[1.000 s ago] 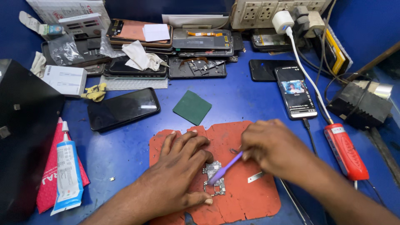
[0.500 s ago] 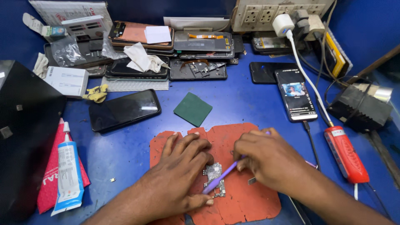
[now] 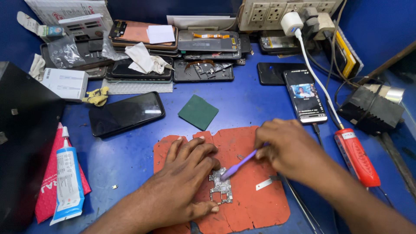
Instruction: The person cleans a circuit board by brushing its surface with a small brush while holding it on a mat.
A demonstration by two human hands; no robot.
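Since a moment ago the right hand (image 3: 289,149) has drawn a little to the right, and the purple brush (image 3: 237,166) it grips now slants down-left, its tip touching the top of the small circuit board (image 3: 221,189). The board lies on the red mat (image 3: 242,203), just beside the left hand (image 3: 184,180), which is spread flat and holds nothing: its fingers rest on the mat at the board's left edge, the thumb below it (so the board sits in the crook between thumb and forefinger). A small metal strip (image 3: 263,184) lies on the mat under the right wrist.

At the near left a white and blue tube (image 3: 68,184) rests on a red pouch (image 3: 45,188). Right of the mat lies a red tool (image 3: 357,157) on the blue worktop (image 3: 242,104). Further back are a green square pad (image 3: 198,112), a dark phone (image 3: 126,113) and a lit phone (image 3: 305,96) on a white cable (image 3: 315,74). Farthest off, opened phones (image 3: 173,50) are piled below a socket board (image 3: 277,13).
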